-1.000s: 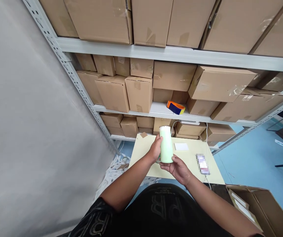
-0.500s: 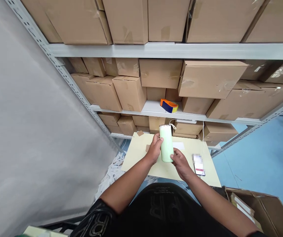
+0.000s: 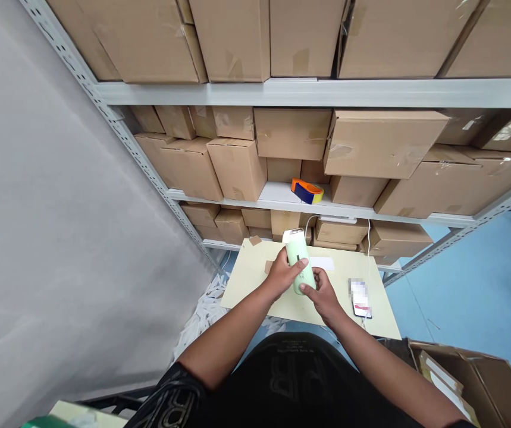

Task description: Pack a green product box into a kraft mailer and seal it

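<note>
Above the small pale-yellow table (image 3: 255, 285), both hands held a light green cylindrical device (image 3: 298, 261) with a white top end, tilted so that the top pointed away from the person and slightly left. Left hand (image 3: 282, 274) was wrapped around its left side, thumb laid across the front near a small dark mark; right hand (image 3: 322, 294) was closed around the lower end from the right, fingers curled under it. Neither hand was open, and the device hung clear of the tabletop.

On the table lay a white card (image 3: 324, 263) just behind the device, two small brown scraps (image 3: 255, 240) toward the far left corner, and a phone (image 3: 360, 297) near the right edge with a white cable (image 3: 368, 238) running up toward the shelving. Behind the table stood a grey metal rack (image 3: 282, 92) stacked with cardboard boxes (image 3: 237, 166), and a blue and orange tape dispenser (image 3: 307, 191) sat on the middle shelf. Shredded white paper (image 3: 201, 312) littered the blue floor at the left of the table, and an open carton (image 3: 469, 380) stood at lower right
</note>
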The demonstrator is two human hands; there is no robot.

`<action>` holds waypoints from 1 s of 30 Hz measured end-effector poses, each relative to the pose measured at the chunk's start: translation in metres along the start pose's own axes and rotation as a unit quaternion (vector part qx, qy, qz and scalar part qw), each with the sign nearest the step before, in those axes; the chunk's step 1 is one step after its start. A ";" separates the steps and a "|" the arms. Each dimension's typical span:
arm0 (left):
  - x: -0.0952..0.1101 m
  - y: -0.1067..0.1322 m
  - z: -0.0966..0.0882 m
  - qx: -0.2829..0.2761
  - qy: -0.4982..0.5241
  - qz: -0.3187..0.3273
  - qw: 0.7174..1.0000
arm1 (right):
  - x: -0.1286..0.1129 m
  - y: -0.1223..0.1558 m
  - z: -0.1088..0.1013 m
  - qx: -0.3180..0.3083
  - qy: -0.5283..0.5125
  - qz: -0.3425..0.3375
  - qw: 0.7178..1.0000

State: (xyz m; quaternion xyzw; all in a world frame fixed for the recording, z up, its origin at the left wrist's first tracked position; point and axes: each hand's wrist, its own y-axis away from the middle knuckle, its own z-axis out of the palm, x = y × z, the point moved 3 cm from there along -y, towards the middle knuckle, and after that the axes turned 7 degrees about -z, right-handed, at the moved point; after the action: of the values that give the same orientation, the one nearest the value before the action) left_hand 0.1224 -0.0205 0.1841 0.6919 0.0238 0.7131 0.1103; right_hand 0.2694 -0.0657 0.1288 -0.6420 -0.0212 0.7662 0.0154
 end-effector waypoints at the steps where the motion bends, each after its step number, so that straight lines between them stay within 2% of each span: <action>1: -0.001 0.001 -0.002 -0.002 0.008 0.000 1.000 | 0.002 0.000 0.000 0.009 0.022 -0.010 1.000; 3: -0.001 0.003 -0.007 -0.016 0.048 0.003 0.999 | 0.003 0.002 0.003 -0.008 0.012 0.004 1.000; 7: 0.000 0.007 -0.012 -0.055 0.093 0.006 0.994 | -0.001 0.008 0.013 -0.085 -0.090 0.088 0.988; 9: -0.001 0.008 -0.016 -0.061 0.075 0.005 0.995 | -0.002 0.008 0.016 -0.072 -0.073 0.081 0.991; 12: -0.004 0.005 -0.023 -0.053 0.024 0.005 0.998 | 0.001 0.007 0.016 -0.015 0.016 0.019 1.000; 14: -0.008 0.002 -0.027 -0.043 0.000 0.005 0.999 | 0.005 0.009 0.017 0.008 0.052 0.000 0.999; 16: -0.010 0.000 -0.029 -0.047 0.015 0.013 0.999 | 0.008 0.012 0.017 0.003 0.035 0.021 0.999; 20: -0.011 -0.001 -0.026 -0.087 0.093 0.013 0.992 | 0.006 0.019 0.019 -0.044 -0.057 0.112 0.991; 23: -0.014 0.000 -0.021 -0.104 0.087 0.002 0.991 | 0.001 0.018 0.016 -0.015 -0.021 0.075 0.997; 26: -0.021 -0.002 -0.016 -0.094 0.047 -0.002 0.994 | 0.005 0.016 0.012 0.011 0.052 0.022 0.998; 30: -0.032 -0.006 -0.014 -0.078 0.041 -0.012 0.996 | 0.017 0.016 0.001 -0.029 0.066 0.015 0.997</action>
State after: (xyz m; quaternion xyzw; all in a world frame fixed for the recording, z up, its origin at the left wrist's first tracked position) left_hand 0.1096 -0.0190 0.1507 0.6508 -0.0185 0.7394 0.1715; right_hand 0.2656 -0.0805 0.1111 -0.6918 -0.0330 0.7212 -0.0137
